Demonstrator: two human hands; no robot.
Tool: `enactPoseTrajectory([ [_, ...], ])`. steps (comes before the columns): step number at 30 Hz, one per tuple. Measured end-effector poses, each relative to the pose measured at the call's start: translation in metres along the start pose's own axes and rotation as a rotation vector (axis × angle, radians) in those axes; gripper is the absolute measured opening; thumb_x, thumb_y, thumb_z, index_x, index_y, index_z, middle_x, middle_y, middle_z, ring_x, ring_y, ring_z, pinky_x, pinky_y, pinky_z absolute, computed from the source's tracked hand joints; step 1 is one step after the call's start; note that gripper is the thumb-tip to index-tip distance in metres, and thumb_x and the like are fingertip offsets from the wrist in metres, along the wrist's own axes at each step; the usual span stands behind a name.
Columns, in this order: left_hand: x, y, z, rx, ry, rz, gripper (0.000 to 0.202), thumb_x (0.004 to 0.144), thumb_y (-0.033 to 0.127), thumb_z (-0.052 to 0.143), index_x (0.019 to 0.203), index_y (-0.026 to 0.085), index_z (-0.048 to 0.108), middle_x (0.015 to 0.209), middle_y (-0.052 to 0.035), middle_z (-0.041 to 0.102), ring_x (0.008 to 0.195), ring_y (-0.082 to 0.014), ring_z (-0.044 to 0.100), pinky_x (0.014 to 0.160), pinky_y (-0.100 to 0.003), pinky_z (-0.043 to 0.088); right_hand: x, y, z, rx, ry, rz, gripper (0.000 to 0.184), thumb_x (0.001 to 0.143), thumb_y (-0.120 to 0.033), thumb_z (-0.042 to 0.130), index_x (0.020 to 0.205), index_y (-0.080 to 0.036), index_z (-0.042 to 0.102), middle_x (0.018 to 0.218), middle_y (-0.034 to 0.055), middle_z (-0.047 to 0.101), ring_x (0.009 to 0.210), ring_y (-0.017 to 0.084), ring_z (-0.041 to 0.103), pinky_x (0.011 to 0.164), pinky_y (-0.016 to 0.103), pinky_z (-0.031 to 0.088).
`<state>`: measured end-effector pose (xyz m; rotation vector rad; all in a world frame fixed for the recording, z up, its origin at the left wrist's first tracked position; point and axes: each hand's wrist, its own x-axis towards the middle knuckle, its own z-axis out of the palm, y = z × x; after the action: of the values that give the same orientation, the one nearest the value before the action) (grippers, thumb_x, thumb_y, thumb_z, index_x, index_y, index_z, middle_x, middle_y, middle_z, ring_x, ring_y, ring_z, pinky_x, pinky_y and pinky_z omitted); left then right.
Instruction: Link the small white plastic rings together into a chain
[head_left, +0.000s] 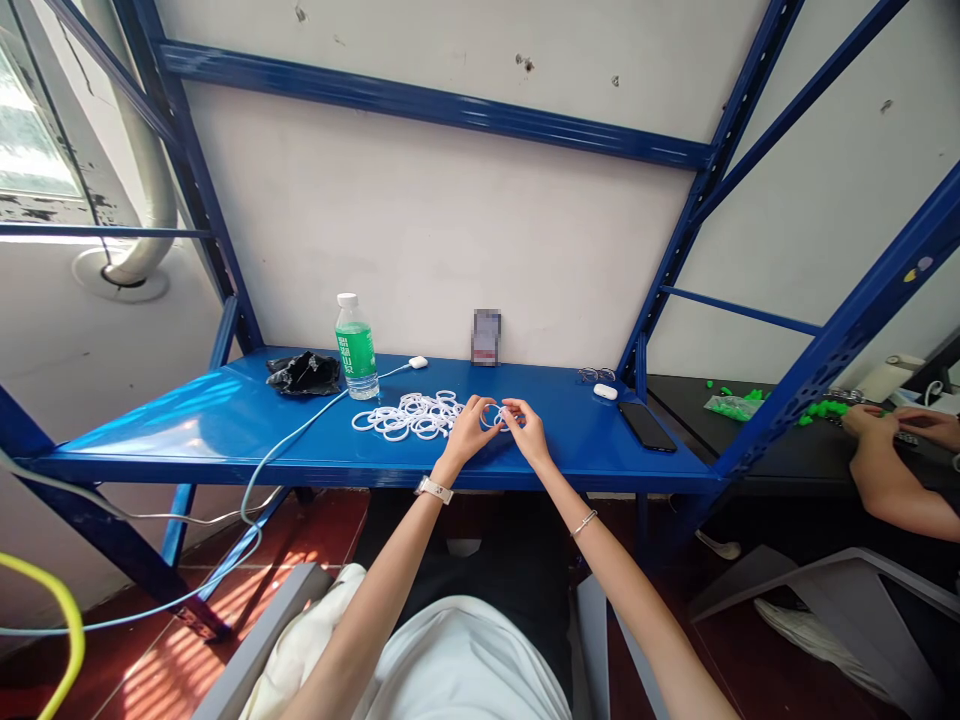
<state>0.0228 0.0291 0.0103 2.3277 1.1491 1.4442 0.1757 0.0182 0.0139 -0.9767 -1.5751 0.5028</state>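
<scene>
Between my two hands is a white ring (pixel 491 406), held just above the blue tabletop near its front edge. My left hand (pixel 471 428) pinches the ring from the left, fingers bent. On the other side, my right hand (pixel 527 432) grips it with thumb and fingertips close together. A loose pile of similar white rings (pixel 405 418) lies on the table to the left, right beside my left hand. Fine detail of the held ring is partly hidden by my fingers.
On the blue table (pixel 247 415) stand a green-labelled bottle (pixel 355 350) and a phone (pixel 486 338) leaning on the wall. A black plastic bag (pixel 304 374), charger (pixel 418 363), glasses (pixel 597 375), white case (pixel 605 392) and dark phone (pixel 646 426) lie around. A co-worker's hands (pixel 874 425) are at right.
</scene>
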Motion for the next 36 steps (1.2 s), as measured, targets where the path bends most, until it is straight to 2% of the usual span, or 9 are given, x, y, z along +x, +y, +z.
enactPoseTrajectory([
  [5,-0.0005,-0.0025,0.0005,-0.027,-0.026,0.003,0.029,0.084,0.032,0.061,0.111,0.021,0.055,0.089,-0.0021,0.057,0.070,-0.0138,0.055,0.062,-0.025,0.048,0.0012,0.0013,-0.0004,0.053,0.018,0.038,0.033,0.089,-0.047,0.046,0.094,-0.021,0.067,0.087,0.0057,0.070,0.081,0.020,0.065,0.069,0.031,0.053],
  [9,-0.0008,-0.0019,-0.0002,-0.050,-0.025,0.004,0.028,0.084,0.034,0.062,0.108,0.021,0.057,0.085,-0.0012,0.057,0.067,-0.0128,0.053,0.061,-0.025,0.047,0.0003,0.0004,0.0001,0.064,0.002,0.025,0.029,0.086,-0.046,0.052,0.094,-0.021,0.065,0.090,0.0053,0.068,0.083,0.019,0.064,0.067,0.030,0.054],
  [17,-0.0001,0.0012,-0.0016,-0.087,-0.025,-0.018,0.028,0.085,0.036,0.060,0.108,0.021,0.056,0.089,-0.0021,0.060,0.067,-0.0124,0.055,0.060,-0.024,0.048,-0.0010,-0.0037,-0.0004,0.016,-0.006,-0.029,0.028,0.087,-0.046,0.052,0.094,-0.022,0.064,0.094,0.0055,0.067,0.087,0.020,0.063,0.071,0.031,0.053],
  [23,-0.0002,-0.0010,-0.0008,-0.083,-0.028,-0.010,0.030,0.085,0.030,0.059,0.113,0.021,0.054,0.095,-0.0032,0.059,0.069,-0.0129,0.056,0.062,-0.025,0.049,-0.0005,-0.0037,-0.0008,-0.018,-0.001,-0.043,0.024,0.087,-0.043,0.052,0.091,-0.022,0.064,0.091,0.0052,0.068,0.085,0.020,0.064,0.073,0.032,0.052],
  [29,-0.0001,-0.0035,-0.0001,-0.061,0.021,0.042,0.030,0.084,0.017,0.055,0.114,0.022,0.051,0.096,-0.0026,0.056,0.070,-0.0118,0.056,0.062,-0.024,0.049,-0.0006,-0.0028,0.0005,-0.018,-0.032,-0.060,0.022,0.085,-0.041,0.056,0.090,-0.021,0.064,0.091,0.0053,0.068,0.080,0.019,0.063,0.069,0.030,0.051],
  [36,-0.0008,-0.0045,0.0012,-0.129,0.021,0.019,0.029,0.083,0.017,0.057,0.111,0.022,0.049,0.092,-0.0016,0.056,0.066,-0.0114,0.054,0.059,-0.023,0.048,-0.0009,-0.0022,0.0009,0.010,-0.049,-0.066,0.019,0.084,-0.037,0.058,0.091,-0.021,0.064,0.091,0.0053,0.068,0.079,0.017,0.063,0.067,0.027,0.051],
])
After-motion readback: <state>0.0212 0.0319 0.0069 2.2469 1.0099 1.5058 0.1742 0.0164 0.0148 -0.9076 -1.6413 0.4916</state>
